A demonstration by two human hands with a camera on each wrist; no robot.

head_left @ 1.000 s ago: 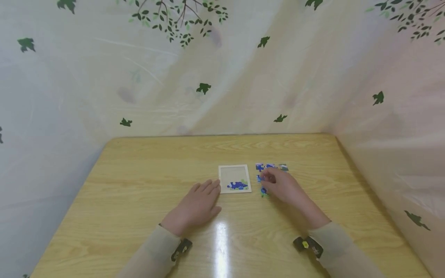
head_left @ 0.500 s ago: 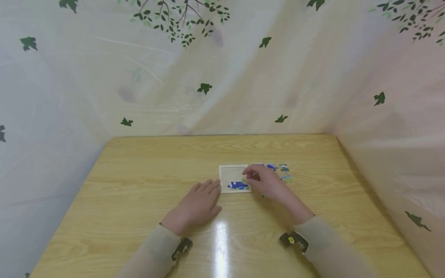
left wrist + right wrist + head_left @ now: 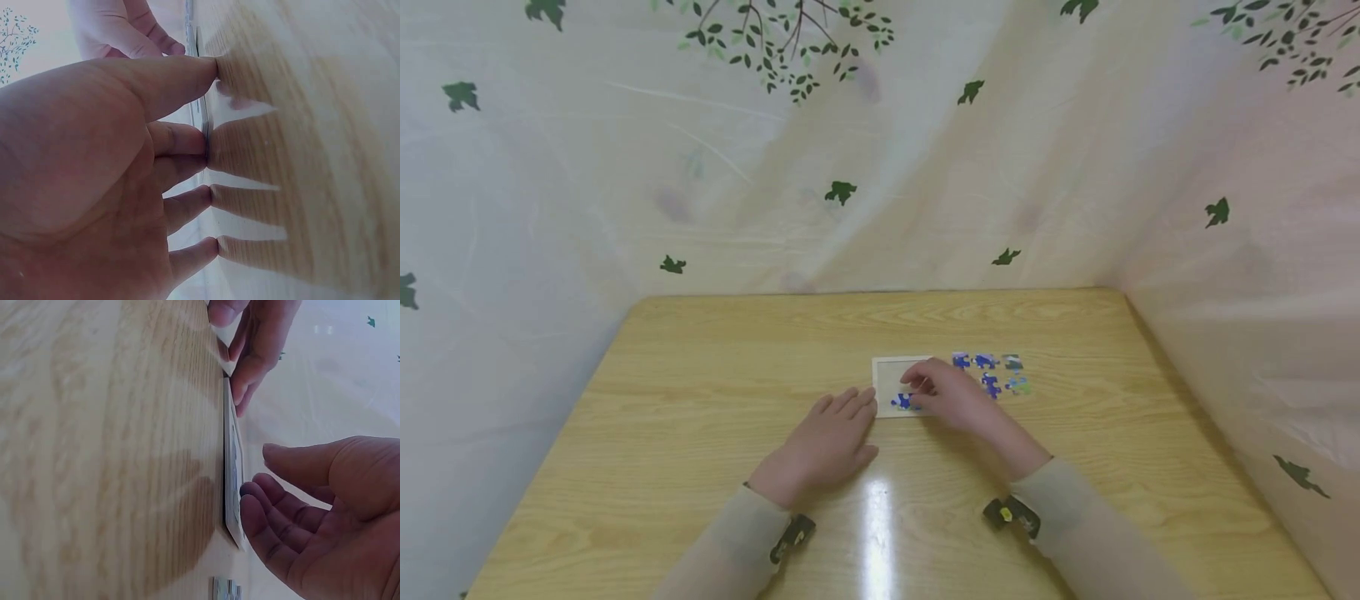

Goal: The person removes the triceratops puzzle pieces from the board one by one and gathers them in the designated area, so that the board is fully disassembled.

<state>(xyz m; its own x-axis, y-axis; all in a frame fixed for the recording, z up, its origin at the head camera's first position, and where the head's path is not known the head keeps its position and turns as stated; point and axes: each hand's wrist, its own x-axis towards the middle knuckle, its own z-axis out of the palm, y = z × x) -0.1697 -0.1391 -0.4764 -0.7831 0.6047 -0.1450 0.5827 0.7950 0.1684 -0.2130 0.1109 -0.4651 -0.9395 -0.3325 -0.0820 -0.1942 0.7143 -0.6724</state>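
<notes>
A small white-rimmed puzzle tray [image 3: 880,371] lies on the wooden table, with joined blue and green puzzle pieces [image 3: 902,402] along its near side. My left hand [image 3: 827,437] rests palm down, its fingers spread and fingertips touching the tabletop and the tray's left edge. Over the tray's right half is my right hand [image 3: 951,396], thumb and fingers bent towards each other. In the right wrist view, the fingertips [image 3: 253,512] hover close above the tray. Whether a piece sits between them is hidden. The right hand also covers part of the joined pieces.
Several loose puzzle pieces [image 3: 991,385] lie in rows just right of the tray. A leaf-patterned cloth [image 3: 910,208] hangs behind the table's far edge and along both sides. Light reflects off the tabletop [image 3: 877,533] in front.
My right hand has moved left from the loose pieces to over the tray, uncovering some of those pieces and covering part of the joined ones. The left hand has stayed in place.
</notes>
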